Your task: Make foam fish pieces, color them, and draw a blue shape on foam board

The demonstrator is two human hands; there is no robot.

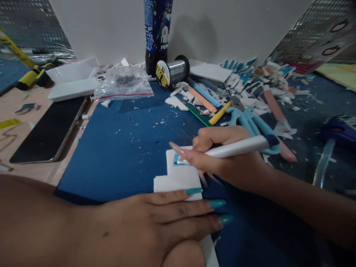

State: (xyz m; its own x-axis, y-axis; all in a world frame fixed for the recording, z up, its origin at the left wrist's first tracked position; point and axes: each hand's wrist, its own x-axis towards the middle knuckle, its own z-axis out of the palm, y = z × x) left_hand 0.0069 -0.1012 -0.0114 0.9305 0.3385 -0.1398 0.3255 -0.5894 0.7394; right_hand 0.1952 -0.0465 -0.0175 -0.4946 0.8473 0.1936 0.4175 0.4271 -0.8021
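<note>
A white cut piece with stepped edges (178, 182), like card or thin foam board, lies on the blue surface. My left hand (155, 222) presses flat on its lower part, fingers stretched out and covering much of it. Between the fingers of my right hand (230, 159) is a white marker pen (236, 147) with a dark blue end, slanting up to the right. Its tip, largely hidden by my thumb, is at a small blue-marked patch (176, 158) near the piece's upper edge.
Behind my right hand lie light blue scissors (244, 118) among white scraps. A wire spool (174, 72), a dark blue bottle (158, 33) and a clear zip bag (122, 83) stand or lie at the back. At left is a black phone (50, 129); at right, a blue glue gun (339, 128).
</note>
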